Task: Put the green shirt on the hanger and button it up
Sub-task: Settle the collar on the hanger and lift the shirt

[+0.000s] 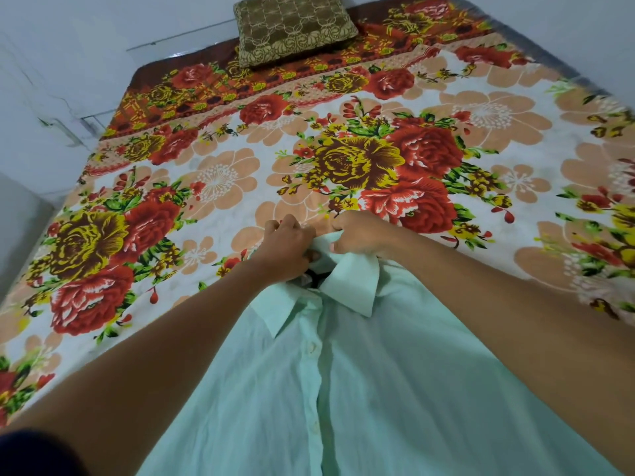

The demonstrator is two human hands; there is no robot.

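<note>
Hands at the collar of a green shirt [378,389] spread on a flowered bed.

Lying front-up in the lower middle of the frame, the shirt has its button strip closed down the centre and its collar pointing toward the upper part. Left hand [288,249] is curled over the left side of the collar, fingers bunched into the cloth; right hand [360,235] pinches the back of the collar, thumb pressed on the fabric. Between them, just under the collar, a small dark piece of the hanger [314,280] shows. Bedsheet [446,149] fills most of the view, with a brown pillow [292,27] at the top centre.
</note>
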